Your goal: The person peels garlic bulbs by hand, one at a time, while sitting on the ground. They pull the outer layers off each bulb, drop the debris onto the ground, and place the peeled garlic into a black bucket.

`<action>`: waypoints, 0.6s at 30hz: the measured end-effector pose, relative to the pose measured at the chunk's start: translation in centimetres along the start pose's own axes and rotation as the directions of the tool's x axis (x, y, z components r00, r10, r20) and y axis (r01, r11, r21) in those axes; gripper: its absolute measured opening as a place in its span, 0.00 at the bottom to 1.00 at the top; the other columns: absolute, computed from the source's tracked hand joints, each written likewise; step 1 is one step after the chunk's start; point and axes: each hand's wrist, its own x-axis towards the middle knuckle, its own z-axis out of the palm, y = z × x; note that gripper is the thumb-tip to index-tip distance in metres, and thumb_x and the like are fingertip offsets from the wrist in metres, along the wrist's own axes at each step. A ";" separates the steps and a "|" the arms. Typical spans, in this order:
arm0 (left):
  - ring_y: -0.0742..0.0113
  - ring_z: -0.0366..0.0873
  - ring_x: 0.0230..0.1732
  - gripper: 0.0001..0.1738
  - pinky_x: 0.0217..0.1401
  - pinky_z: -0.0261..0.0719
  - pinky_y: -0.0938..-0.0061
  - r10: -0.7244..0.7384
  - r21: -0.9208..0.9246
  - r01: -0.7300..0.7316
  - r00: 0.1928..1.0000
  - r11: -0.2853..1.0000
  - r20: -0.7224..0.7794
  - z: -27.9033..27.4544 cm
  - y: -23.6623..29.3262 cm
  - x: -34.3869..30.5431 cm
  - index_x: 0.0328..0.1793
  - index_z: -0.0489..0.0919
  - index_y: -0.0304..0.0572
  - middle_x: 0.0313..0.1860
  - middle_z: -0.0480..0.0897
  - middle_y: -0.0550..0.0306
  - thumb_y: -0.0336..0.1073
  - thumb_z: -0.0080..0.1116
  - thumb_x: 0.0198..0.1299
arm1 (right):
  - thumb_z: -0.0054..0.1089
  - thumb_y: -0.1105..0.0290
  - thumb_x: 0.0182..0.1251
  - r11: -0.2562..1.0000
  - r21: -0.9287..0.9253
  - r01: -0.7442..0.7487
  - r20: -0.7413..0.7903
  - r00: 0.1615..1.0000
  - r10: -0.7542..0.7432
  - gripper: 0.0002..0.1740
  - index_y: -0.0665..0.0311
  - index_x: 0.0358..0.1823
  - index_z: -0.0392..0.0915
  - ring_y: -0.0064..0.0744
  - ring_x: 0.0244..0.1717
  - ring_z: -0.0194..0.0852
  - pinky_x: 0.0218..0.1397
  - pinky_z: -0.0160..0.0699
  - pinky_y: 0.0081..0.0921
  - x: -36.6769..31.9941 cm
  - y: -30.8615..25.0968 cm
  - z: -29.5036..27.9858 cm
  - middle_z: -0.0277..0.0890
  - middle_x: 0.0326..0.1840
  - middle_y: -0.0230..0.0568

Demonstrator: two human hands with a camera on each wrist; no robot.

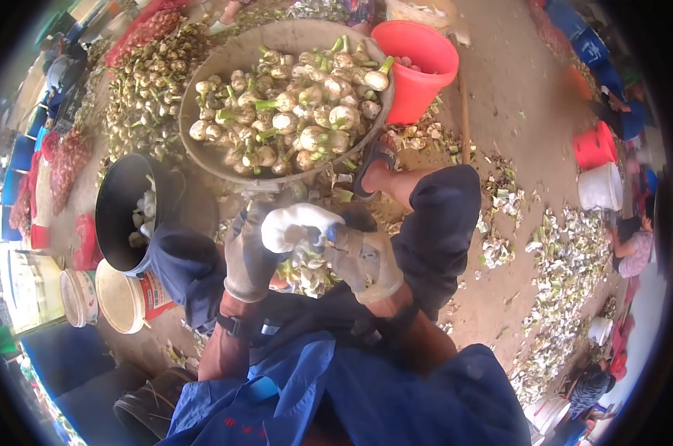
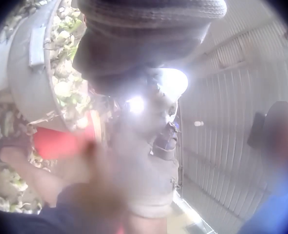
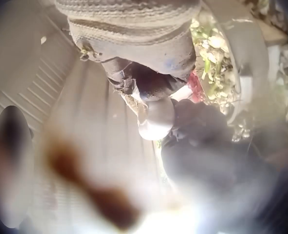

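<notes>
Both hands wear pale, dirt-stained work gloves and meet over the lap in the head view. Between them is a smooth white garlic bulb (image 1: 295,223), also visible as a bright rounded shape in the right wrist view, where the bulb (image 3: 157,121) shows papery skin along one side. My left hand (image 1: 249,256) grips the bulb from the left. From the other side, my right hand (image 1: 367,266) pinches at its skin, with dark fingertips against the bulb. Glare and blur hide part of the contact in the left wrist view. Loose husks (image 1: 310,275) lie below the hands.
A wide basin (image 1: 258,181) heaped with untrimmed garlic bulbs (image 1: 299,111) stands ahead. Beside it is a red bucket (image 1: 409,104). At left, a black bucket (image 1: 117,212) contains white bulbs (image 1: 144,212); lidded pails (image 1: 118,297) stand nearer. Husks (image 1: 567,275) cover the floor at right.
</notes>
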 end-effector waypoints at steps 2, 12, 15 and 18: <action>0.49 0.87 0.43 0.17 0.47 0.85 0.62 -0.176 -0.179 0.175 0.984 0.968 0.011 0.1 -0.7 0.1 0.53 0.84 0.41 0.42 0.89 0.50 0.31 0.71 0.56 | 0.70 0.79 0.64 0.988 0.149 -0.041 0.074 0.997 0.030 0.19 0.63 0.55 0.78 0.34 0.45 0.86 0.47 0.88 0.29 -0.6 0.1 -0.9 0.84 0.49 0.40; 0.60 0.86 0.41 0.12 0.48 0.83 0.67 0.192 0.268 -0.151 0.972 0.952 -0.134 -2.6 -1.8 0.6 0.51 0.83 0.37 0.43 0.89 0.54 0.37 0.63 0.69 | 0.66 0.85 0.58 0.083 -0.715 0.694 0.664 0.712 -0.231 0.25 0.65 0.59 0.79 0.47 0.49 0.86 0.45 0.85 0.37 -1.0 -1.5 -1.2 0.83 0.51 0.51; 0.72 0.80 0.45 0.20 0.51 0.78 0.74 -0.383 -0.709 0.248 0.923 0.660 -0.034 -3.1 -0.7 -0.3 0.51 0.83 0.33 0.44 0.86 0.59 0.47 0.55 0.79 | 0.72 0.73 0.57 -0.316 -0.745 0.587 0.661 0.712 -0.235 0.20 0.65 0.53 0.82 0.53 0.48 0.83 0.49 0.83 0.41 -0.7 -1.8 2.2 0.81 0.49 0.52; 0.72 0.79 0.47 0.21 0.53 0.75 0.76 -0.267 -0.536 0.161 0.955 0.829 -0.126 -3.2 0.5 -0.6 0.52 0.83 0.32 0.45 0.86 0.59 0.48 0.58 0.77 | 0.72 0.62 0.61 -0.291 -0.759 0.582 0.651 0.683 -0.332 0.18 0.66 0.47 0.83 0.55 0.46 0.83 0.46 0.82 0.45 0.0 -0.7 3.8 0.81 0.47 0.53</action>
